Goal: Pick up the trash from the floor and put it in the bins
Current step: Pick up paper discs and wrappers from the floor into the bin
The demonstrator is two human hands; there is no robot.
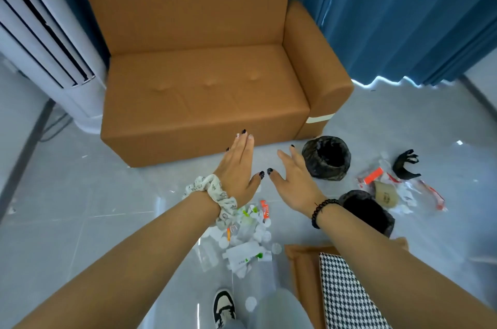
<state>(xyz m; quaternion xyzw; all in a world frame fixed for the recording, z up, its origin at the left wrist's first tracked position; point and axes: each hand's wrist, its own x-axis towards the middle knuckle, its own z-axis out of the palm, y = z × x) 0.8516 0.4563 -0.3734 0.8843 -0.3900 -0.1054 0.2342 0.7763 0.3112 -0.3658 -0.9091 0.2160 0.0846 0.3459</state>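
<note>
Two hands: left hand [238, 167] and right hand [291, 180] are held out flat above the floor, palms down, nothing touched.
Grip, left: wide, fingers straight and together, nothing held; a white scrunchie [215, 194] is worn at the wrist.
Grip, right: wide, fingers spread and relaxed, nothing held; a black bead bracelet [321, 211] is worn at the wrist.
Trash, near pile: white paper scraps, clear plastic and small orange and green bits [242, 237] are scattered on the grey floor [80, 207], below and between the forearms.
Trash, far pile: red-and-white wrappers, a tan paper cup and clear bags [390, 188] are seen on the floor right of the bins; a black curled item [403, 164] lies just beyond, kind cannot be told.
Bins: far bin [326, 157] with black liner is stood by the sofa [201, 73] corner; near bin [367, 211] is partly hidden behind the right forearm. Insides look dark, contents cannot be told.
Step judged: pickup not yet begun; all visible trash is on the floor.
Risk 1: thin clear plastic may be missed or slipped on the glossy tile, since it is hardly seen against it.
Risk 2: small round scraps may be dropped if too many are scooped at once.
Risk 3: the light lined bins may be tipped if knocked by the right arm, which is close to the near one.
Risk 4: scraps near the shoe [224, 307] may be trodden on and spread.
</note>
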